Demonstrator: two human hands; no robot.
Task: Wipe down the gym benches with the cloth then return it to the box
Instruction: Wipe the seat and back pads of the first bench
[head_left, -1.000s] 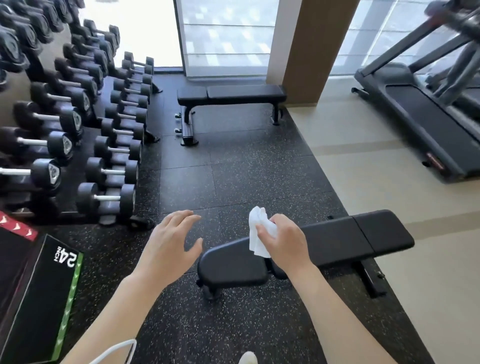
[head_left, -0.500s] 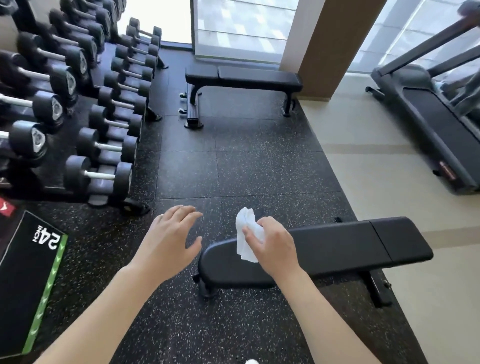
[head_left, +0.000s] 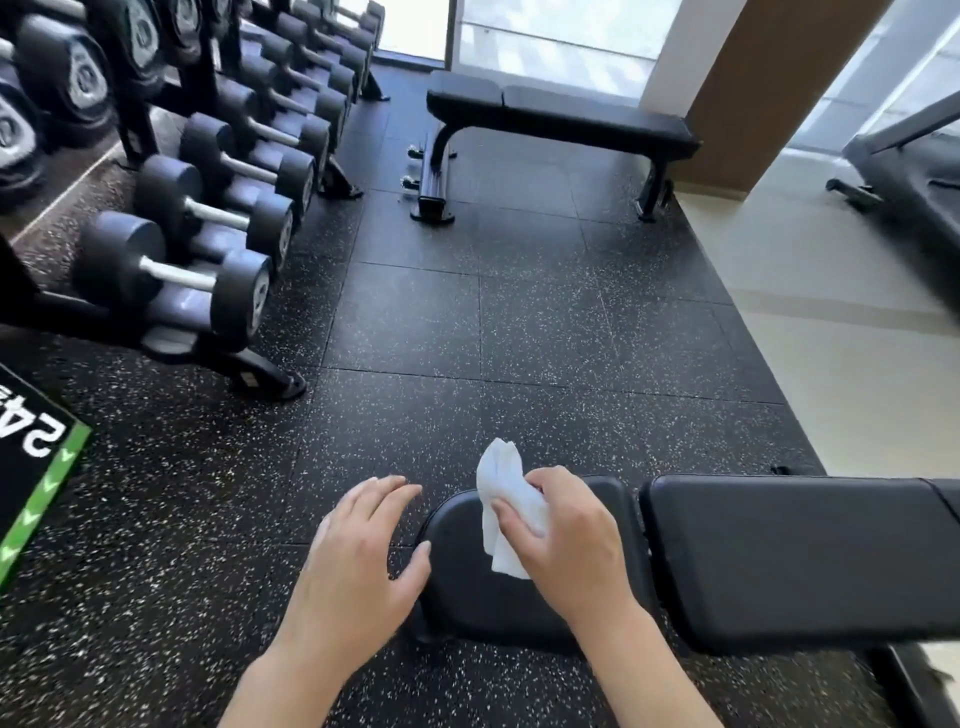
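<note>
A white cloth (head_left: 503, 493) is crumpled in my right hand (head_left: 563, 535), which grips it over the seat pad of the near black bench (head_left: 779, 551). The cloth's lower edge lies against the pad. My left hand (head_left: 358, 566) hovers with relaxed, spread fingers just left of the bench's rounded end, holding nothing. A second black bench (head_left: 561, 111) stands farther back by the window.
A dumbbell rack (head_left: 208, 208) with several dumbbells runs along the left. A black box with a green stripe (head_left: 36, 467) sits at the left edge. A treadmill (head_left: 904, 171) stands at the right on pale flooring. Black speckled rubber floor lies between the benches.
I have come closer to the near bench. My right hand has lowered the cloth onto the seat pad. My left hand has moved in beside the bench's end.
</note>
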